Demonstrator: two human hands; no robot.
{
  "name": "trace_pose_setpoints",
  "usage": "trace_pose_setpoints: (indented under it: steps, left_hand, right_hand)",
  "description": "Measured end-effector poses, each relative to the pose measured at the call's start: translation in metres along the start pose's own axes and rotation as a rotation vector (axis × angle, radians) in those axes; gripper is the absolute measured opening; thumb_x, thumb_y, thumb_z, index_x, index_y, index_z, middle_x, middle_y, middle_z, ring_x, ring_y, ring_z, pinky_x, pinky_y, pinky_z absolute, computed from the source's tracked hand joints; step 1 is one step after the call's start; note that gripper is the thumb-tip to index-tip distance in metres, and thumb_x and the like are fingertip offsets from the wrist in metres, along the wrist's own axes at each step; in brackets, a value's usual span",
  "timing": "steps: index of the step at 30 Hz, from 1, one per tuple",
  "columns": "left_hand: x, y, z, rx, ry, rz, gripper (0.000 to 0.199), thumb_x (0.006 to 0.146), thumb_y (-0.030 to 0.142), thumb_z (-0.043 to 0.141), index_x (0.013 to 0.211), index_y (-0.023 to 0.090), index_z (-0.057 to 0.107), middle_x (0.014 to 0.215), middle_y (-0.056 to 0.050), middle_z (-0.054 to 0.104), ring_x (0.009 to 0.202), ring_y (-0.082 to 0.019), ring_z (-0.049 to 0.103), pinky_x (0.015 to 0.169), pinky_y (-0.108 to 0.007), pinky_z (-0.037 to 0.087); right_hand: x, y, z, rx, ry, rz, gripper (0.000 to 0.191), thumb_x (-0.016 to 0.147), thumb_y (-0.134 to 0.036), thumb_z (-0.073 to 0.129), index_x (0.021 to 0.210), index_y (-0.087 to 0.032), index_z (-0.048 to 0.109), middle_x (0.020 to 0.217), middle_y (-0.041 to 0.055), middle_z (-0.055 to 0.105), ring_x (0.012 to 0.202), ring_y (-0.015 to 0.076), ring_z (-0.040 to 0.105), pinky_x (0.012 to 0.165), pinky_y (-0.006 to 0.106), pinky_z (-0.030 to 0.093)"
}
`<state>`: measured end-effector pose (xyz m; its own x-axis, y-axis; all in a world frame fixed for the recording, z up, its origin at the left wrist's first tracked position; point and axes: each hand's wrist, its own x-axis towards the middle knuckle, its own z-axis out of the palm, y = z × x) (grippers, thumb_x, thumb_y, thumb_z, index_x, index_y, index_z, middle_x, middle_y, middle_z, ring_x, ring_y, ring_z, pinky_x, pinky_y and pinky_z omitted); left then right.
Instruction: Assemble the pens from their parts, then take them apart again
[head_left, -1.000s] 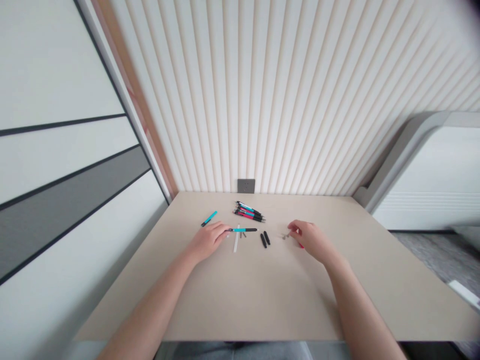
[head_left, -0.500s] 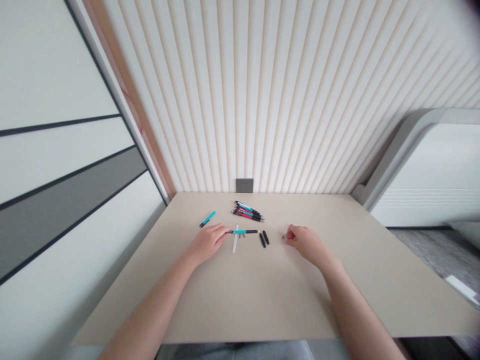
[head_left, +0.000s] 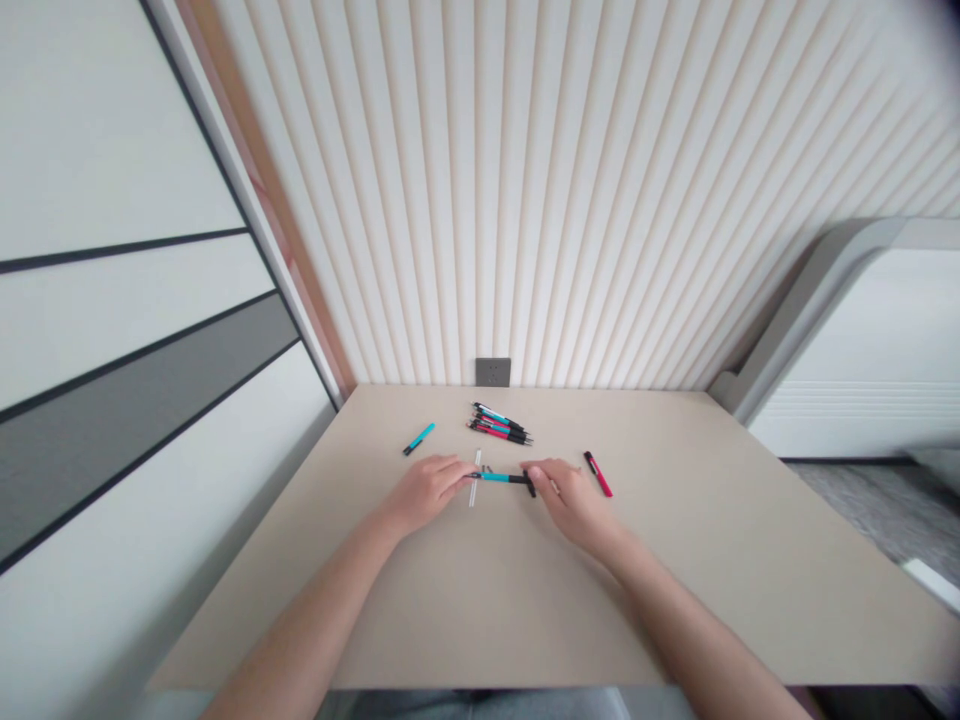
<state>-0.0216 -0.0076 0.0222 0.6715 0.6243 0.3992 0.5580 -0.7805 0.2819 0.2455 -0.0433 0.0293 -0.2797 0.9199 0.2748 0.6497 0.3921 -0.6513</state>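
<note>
1. Position: the blue pen (head_left: 497, 478) lies crosswise between the two hands above the counter (head_left: 480, 600), its length running roughly from nine to three o'clock. Bearings below are from this pen, with twelve towards the wall.
2. Left hand (head_left: 425, 490): at nine o'clock, fingertips closed on the pen's dark end.
3. Right hand (head_left: 574, 500): at three o'clock, thumb and fingers drawn in at the black end. I cannot tell whether they grip the pen, the dark piece (head_left: 531, 487) beside it, or both.
4. Surroundings: thin white tubes (head_left: 472, 494) pass by the pen's nine o'clock end; small grey bits (head_left: 487, 468) sit just beyond at eleven. A blue barrel (head_left: 418, 439) lies at ten, a pile of pens (head_left: 499, 424) at twelve, a red barrel (head_left: 598, 474) at three, past the right fingers.
5. Handling, in my judgement: light, stiff, slim and inclined to roll; the coloured shaft probably slick, the black section likely grippier. Best held there, with a light pinch near each end.
</note>
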Motion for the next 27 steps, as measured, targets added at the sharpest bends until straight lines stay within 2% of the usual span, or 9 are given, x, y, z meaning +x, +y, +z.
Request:
trace_pose_setpoints:
  steps: [2,4,9,14,20,22,25,27]
  left_hand:
    - [0.001,0.003,-0.003,0.031,-0.005,0.014,0.024,0.099,0.027,0.042,0.109,0.019,0.062,0.091,-0.005,0.067,0.083,-0.017,0.063,0.077,-0.029,0.049]
    - [0.001,0.007,-0.005,0.092,-0.026,0.03,0.022,0.099,0.024,0.042,0.108,0.019,0.061,0.092,-0.006,0.067,0.083,-0.017,0.062,0.076,-0.03,0.047]
    - [0.008,0.025,-0.003,0.328,-0.058,0.118,0.016,0.096,0.029,0.051,0.102,0.018,0.061,0.091,-0.006,0.064,0.085,-0.021,0.059,0.074,-0.034,0.042]
    - [0.012,0.032,0.011,0.42,-0.05,0.182,0.018,0.098,0.019,0.044,0.09,0.017,0.06,0.077,-0.003,0.061,0.075,-0.019,0.059,0.069,-0.033,0.041]
    - [0.007,0.024,0.016,0.337,-0.048,0.152,0.018,0.099,0.025,0.045,0.091,0.017,0.06,0.075,-0.002,0.063,0.071,-0.016,0.064,0.062,-0.027,0.045]
    - [0.007,0.023,0.015,0.343,-0.036,0.149,0.018,0.099,0.024,0.045,0.09,0.017,0.06,0.076,-0.003,0.064,0.071,-0.016,0.064,0.062,-0.027,0.046]
    - [0.007,0.024,0.014,0.375,-0.037,0.151,0.017,0.098,0.023,0.045,0.09,0.017,0.059,0.077,-0.003,0.064,0.071,-0.016,0.064,0.062,-0.027,0.047]
    - [0.007,0.024,0.014,0.396,-0.05,0.145,0.017,0.098,0.022,0.045,0.09,0.017,0.059,0.076,-0.002,0.063,0.07,-0.017,0.064,0.061,-0.027,0.047]
  right_hand:
    - [-0.001,-0.004,0.014,0.025,-0.068,0.083,0.045,0.1,-0.037,0.033,0.078,-0.021,0.069,0.071,0.0039,0.069,0.066,0.0172,0.062,0.065,0.027,0.043]
    - [-0.002,-0.004,0.023,0.052,-0.084,0.134,0.046,0.099,-0.039,0.033,0.074,-0.021,0.067,0.06,0.0012,0.064,0.055,0.0154,0.057,0.057,0.025,0.04]
    - [-0.005,-0.007,0.039,0.09,-0.061,0.164,0.049,0.099,-0.044,0.031,0.072,-0.022,0.065,0.051,-0.001,0.057,0.05,0.0154,0.054,0.053,0.023,0.037]
    - [-0.006,-0.014,0.042,0.095,-0.063,0.089,0.043,0.099,-0.038,0.033,0.073,-0.022,0.063,0.059,0.0003,0.061,0.057,0.0162,0.057,0.059,0.025,0.04]
    - [-0.006,-0.012,0.035,0.042,0.044,-0.046,0.013,0.089,-0.03,0.056,0.094,-0.022,0.066,0.089,0.0053,0.068,0.085,0.0214,0.06,0.077,0.03,0.044]
    - [-0.006,-0.011,0.034,0.084,0.031,-0.025,0.017,0.09,-0.033,0.055,0.097,-0.022,0.065,0.091,0.0055,0.068,0.083,0.0203,0.061,0.076,0.03,0.045]
    - [-0.005,-0.009,0.035,0.136,-0.049,0.052,0.028,0.096,-0.034,0.041,0.09,-0.021,0.065,0.077,0.003,0.066,0.067,0.0168,0.059,0.067,0.028,0.044]
    - [-0.005,-0.008,0.036,0.145,-0.035,0.088,0.022,0.093,-0.032,0.045,0.09,-0.02,0.063,0.072,0.0008,0.063,0.064,0.0158,0.057,0.063,0.026,0.042]
